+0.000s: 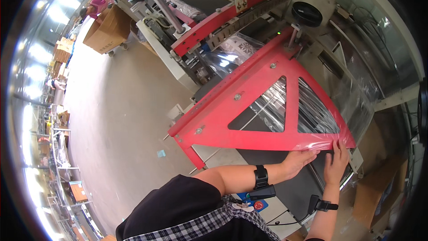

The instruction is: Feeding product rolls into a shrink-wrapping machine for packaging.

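Note:
A red triangular metal plate [292,102] with two cut-outs lies in front of me. Clear plastic film [312,111] runs through it, wrinkled, and stretches shiny over its near right corner. At the plate's near edge my left hand [294,163] has its fingers closed on the film's edge. Beside it, at the corner, my right hand [337,163] reaches up with its fingertips on the film, where creases gather; its thumb is lower and apart. Both wrists wear black straps with small dark devices. The undersides of my fingers are partly hidden.
Beyond the plate stands a red sealing bar [236,11] with a patterned wrapped item [236,47] under film. A black round knob [306,14] sits at the back right. A red stop button [258,205] is near my body; cardboard boxes [379,192] stand at right.

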`<state>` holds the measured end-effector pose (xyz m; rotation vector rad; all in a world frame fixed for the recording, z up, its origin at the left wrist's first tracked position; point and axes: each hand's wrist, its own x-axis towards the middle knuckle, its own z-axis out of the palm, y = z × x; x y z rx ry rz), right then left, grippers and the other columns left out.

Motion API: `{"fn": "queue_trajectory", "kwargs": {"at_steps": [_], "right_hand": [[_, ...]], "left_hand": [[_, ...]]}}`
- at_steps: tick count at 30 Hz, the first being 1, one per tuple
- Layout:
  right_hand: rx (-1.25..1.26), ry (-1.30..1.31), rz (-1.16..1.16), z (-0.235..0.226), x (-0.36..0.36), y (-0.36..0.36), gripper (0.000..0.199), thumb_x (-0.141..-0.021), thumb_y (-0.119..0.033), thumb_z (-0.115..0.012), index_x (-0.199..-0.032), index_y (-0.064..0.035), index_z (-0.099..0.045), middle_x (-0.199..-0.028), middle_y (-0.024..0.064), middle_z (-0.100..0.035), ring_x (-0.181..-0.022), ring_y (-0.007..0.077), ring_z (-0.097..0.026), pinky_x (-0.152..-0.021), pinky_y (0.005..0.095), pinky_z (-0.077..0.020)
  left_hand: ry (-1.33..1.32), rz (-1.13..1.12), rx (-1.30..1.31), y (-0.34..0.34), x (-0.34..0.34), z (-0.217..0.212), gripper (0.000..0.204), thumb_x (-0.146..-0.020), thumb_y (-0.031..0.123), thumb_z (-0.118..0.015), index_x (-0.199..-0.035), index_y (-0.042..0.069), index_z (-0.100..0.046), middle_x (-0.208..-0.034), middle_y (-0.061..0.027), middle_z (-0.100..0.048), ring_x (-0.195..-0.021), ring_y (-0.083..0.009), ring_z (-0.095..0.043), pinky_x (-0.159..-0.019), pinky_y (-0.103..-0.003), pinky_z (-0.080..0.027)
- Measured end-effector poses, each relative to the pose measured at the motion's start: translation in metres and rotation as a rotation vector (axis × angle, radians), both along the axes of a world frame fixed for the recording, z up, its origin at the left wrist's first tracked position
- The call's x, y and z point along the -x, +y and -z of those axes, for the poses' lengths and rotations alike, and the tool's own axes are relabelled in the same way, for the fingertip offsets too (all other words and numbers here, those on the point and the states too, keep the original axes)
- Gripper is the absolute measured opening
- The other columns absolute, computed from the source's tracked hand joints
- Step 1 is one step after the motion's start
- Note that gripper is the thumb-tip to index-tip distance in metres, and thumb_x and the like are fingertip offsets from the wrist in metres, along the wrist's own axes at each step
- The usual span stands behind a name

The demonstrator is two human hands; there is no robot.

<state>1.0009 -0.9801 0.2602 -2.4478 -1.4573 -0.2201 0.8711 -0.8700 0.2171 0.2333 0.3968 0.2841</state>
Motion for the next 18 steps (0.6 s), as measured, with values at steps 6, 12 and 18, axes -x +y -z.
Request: {"fn": "queue_trajectory", "kwargs": {"at_steps": [6,12,18], "right_hand": [[-0.034,-0.128,0.147,0.000,-0.006,-0.003,0.039,-0.086,-0.026,-0.053,-0.121,-0.0081,-0.052,-0.121,0.0128,-0.050,-0.115,0.0302,-0.044,-0.098,0.0461,-0.0270],[0.134,-0.100,0.324,0.018,-0.049,-0.032,0.052,-0.087,-0.025,-0.049,-0.135,-0.0088,-0.038,-0.142,0.0126,-0.033,-0.130,0.0319,-0.030,-0.106,0.0472,-0.0204],[0.164,-0.052,-0.001,0.003,-0.018,0.004,0.044,-0.090,-0.025,-0.045,-0.128,-0.0048,-0.045,-0.136,0.0177,-0.039,-0.127,0.0338,-0.035,-0.104,0.0469,-0.0242]], "left_hand": [[0.087,-0.017,0.010,-0.002,-0.004,0.001,0.026,-0.090,0.015,-0.056,-0.114,0.005,-0.053,-0.113,-0.0055,-0.056,-0.107,-0.0167,-0.054,-0.094,-0.028,-0.044],[0.077,-0.004,0.046,-0.016,-0.025,0.016,0.024,-0.092,0.020,-0.053,-0.110,0.004,-0.055,-0.111,-0.0058,-0.057,-0.106,-0.0169,-0.054,-0.094,-0.029,-0.044],[0.081,-0.058,0.061,-0.018,-0.036,0.019,0.030,-0.092,0.024,-0.053,-0.113,0.003,-0.053,-0.113,-0.0069,-0.056,-0.107,-0.0171,-0.054,-0.095,-0.029,-0.043]]}}
